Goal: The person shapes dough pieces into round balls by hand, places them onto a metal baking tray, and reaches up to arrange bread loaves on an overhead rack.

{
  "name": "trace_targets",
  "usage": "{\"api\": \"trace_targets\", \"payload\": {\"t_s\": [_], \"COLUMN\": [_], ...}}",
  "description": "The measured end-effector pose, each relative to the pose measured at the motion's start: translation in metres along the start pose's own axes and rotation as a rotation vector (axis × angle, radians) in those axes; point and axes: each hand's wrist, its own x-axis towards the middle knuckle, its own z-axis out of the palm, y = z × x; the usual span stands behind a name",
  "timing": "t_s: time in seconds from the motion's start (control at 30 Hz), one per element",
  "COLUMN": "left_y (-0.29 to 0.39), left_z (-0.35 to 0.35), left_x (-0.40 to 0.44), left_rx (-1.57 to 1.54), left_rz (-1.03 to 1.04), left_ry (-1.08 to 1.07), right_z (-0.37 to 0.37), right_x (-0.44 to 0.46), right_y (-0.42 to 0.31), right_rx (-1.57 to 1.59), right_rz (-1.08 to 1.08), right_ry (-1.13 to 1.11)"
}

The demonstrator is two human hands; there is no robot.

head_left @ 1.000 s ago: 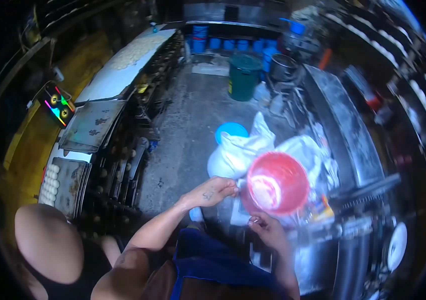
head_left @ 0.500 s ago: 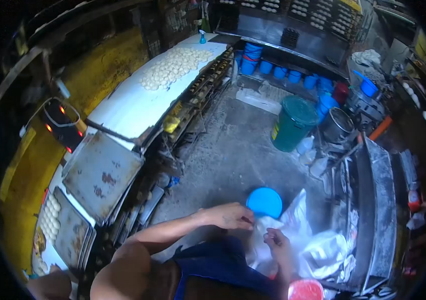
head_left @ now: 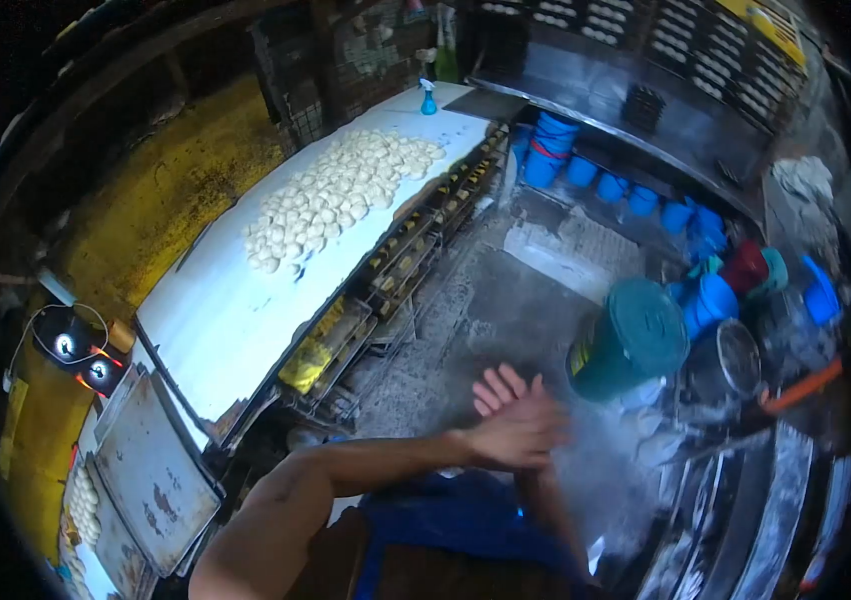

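Observation:
My left hand (head_left: 521,435) crosses over my right hand (head_left: 502,388) in front of my apron, the two touching palm to palm. The right hand's fingers are stretched and spread, showing past the left hand. The left hand lies flat, its fingertips blurred by motion; nothing shows in either hand. A pale dusty haze (head_left: 601,485) hangs over the floor just right of them. Nearest ahead stands a lidded green bin (head_left: 644,325).
Many dough pieces (head_left: 346,190) lie on a long white table (head_left: 196,320) at left, with a spray bottle (head_left: 429,102) behind. Stacked metal trays (head_left: 156,470) stand near my left elbow. Blue buckets (head_left: 548,155) line the back; a metal pot (head_left: 739,360) is at right.
My hands, apart before, have come together farther forward. The view has swung, and the round blue item and white sack beside my hands no longer show clearly. Haze has spread.

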Motion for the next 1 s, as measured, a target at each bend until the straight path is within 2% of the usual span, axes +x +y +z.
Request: {"api": "trace_targets", "payload": {"t_s": [0.03, 0.07, 0.1, 0.13, 0.17, 0.2, 0.23, 0.27, 0.3, 0.33, 0.47, 0.57, 0.73, 1.0], "left_y": [0.014, -0.036, -0.113, -0.147, -0.180, -0.214, -0.223, -0.234, -0.239, -0.245, -0.229, -0.225, -0.247, -0.281], "left_z": [0.026, 0.050, 0.075, 0.107, 0.149, 0.203, 0.227, 0.251, 0.260, 0.267, 0.288, 0.312, 0.396, 0.428], "left_x": [0.019, 0.071, 0.120, 0.135, 0.154, 0.174, 0.203, 0.228, 0.272, 0.313, 0.497, 0.588, 0.714, 0.730], "left_rx": [0.371, 0.379, -0.176, -0.729, -0.724, -0.710, -0.708, -0.691, -0.690, -0.527, -0.555, -0.591, -0.228, 0.060], "left_rz": [-0.292, -0.321, 0.144, 0.613, 0.591, 0.449, 0.432, 0.293, 0.283, 0.265, 0.201, 0.120, -0.087, -0.043], "left_ry": [0.217, 0.213, 0.102, -0.005, 0.005, -0.227, -0.219, -0.457, -0.468, -0.254, -0.293, -0.322, -0.253, -0.253], "right_z": [0.029, 0.024, 0.011, -0.003, -0.016, -0.028, -0.040, -0.053, -0.066, -0.077, -0.045, -0.033, -0.082, -0.085], "right_x": [0.022, 0.047, 0.073, 0.099, 0.118, 0.134, 0.161, 0.185, 0.211, 0.231, 0.317, 0.356, 0.450, 0.668], "right_y": [-0.014, -0.031, -0.047, -0.065, -0.086, -0.112, -0.134, -0.155, -0.169, -0.181, -0.226, -0.271, -0.356, -0.489], "right_rx": [-0.024, -0.038, -0.117, -0.199, -0.212, -0.307, -0.314, -0.396, -0.391, -0.547, -0.622, -0.707, -1.425, -1.683], "right_rz": [-0.078, -0.053, -0.029, -0.010, 0.009, 0.043, 0.058, 0.088, 0.099, -0.057, -0.075, -0.063, -0.200, -0.117], "right_ry": [0.087, 0.079, 0.076, 0.064, 0.054, -0.087, -0.095, -0.232, -0.225, 0.075, 0.277, 0.411, 0.517, 0.325]}}
